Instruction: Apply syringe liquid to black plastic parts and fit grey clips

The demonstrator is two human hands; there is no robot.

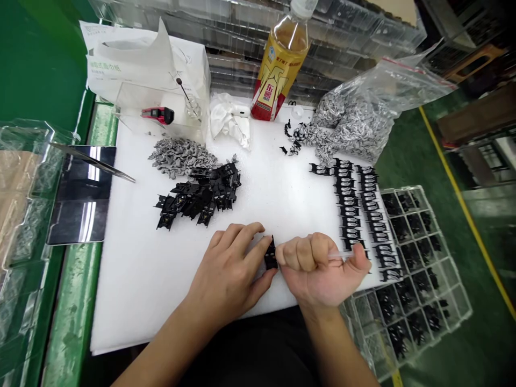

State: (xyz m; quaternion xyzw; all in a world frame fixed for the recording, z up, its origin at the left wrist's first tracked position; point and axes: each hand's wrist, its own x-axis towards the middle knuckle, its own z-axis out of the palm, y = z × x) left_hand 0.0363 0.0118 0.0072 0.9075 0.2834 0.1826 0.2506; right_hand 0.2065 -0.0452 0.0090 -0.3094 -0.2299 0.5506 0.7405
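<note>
My left hand (231, 269) pinches a small black plastic part (270, 253) between thumb and forefinger, on the white foam board (137, 290). My right hand (318, 266) is curled into a fist around a thin translucent stick (341, 254), which shows between the fingers and the thumb. The knuckles of that fist touch or nearly touch the black part; whatever tip is there is hidden. Beyond my left hand lies a heap of similar black parts (201, 193). A pile of small grey pieces (181, 156) sits just behind the heap. Finished-looking rows of black parts (349, 209) stand at the right.
Tweezers (97, 162) lie over a dark phone-like slab (80, 196) at left. Along the back are a tissue pack (149, 59), a red-handled tool (158, 115), a drink bottle (280, 64) and a bag of grey pieces (358, 118). A compartment tray (455, 293) holds black parts at right.
</note>
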